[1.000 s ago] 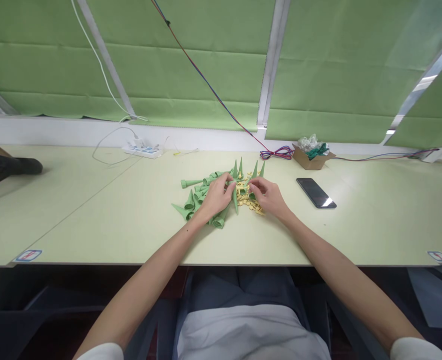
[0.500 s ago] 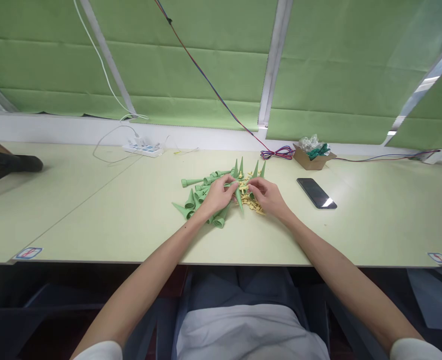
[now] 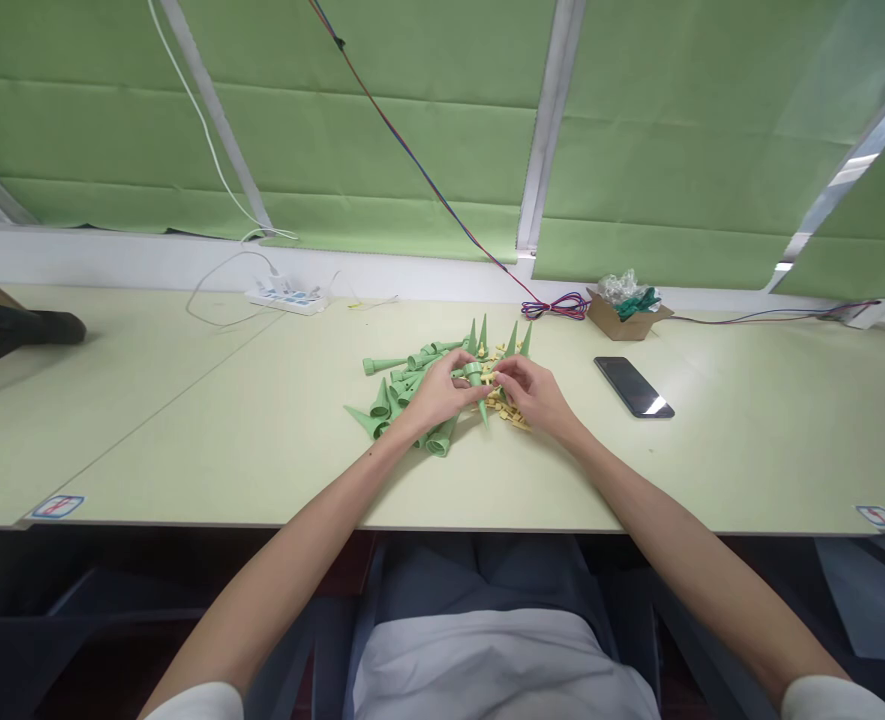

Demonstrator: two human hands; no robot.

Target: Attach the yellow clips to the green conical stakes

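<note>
My left hand pinches a green plastic cone near its wide capped end, with the tip pointing down toward me. Close by on the right, my right hand holds a small yellow plastic piece between thumb and fingertips, right at the cone's side. Whether the two parts touch is too small to tell. Beside and under my left hand lies a heap of green cones. Small yellow pieces are scattered under my right hand. Several green cones stand tip up behind both hands.
A black phone lies to the right. Behind it are a small cardboard box with plastic wrap and a coiled red-blue cable. A white power strip is at the back left. A black stand is at the far left.
My left hand has shifted its grip on the cone, its thumb moving lower and to the right, so the cone's capped end now shows. My right hand has barely moved.
</note>
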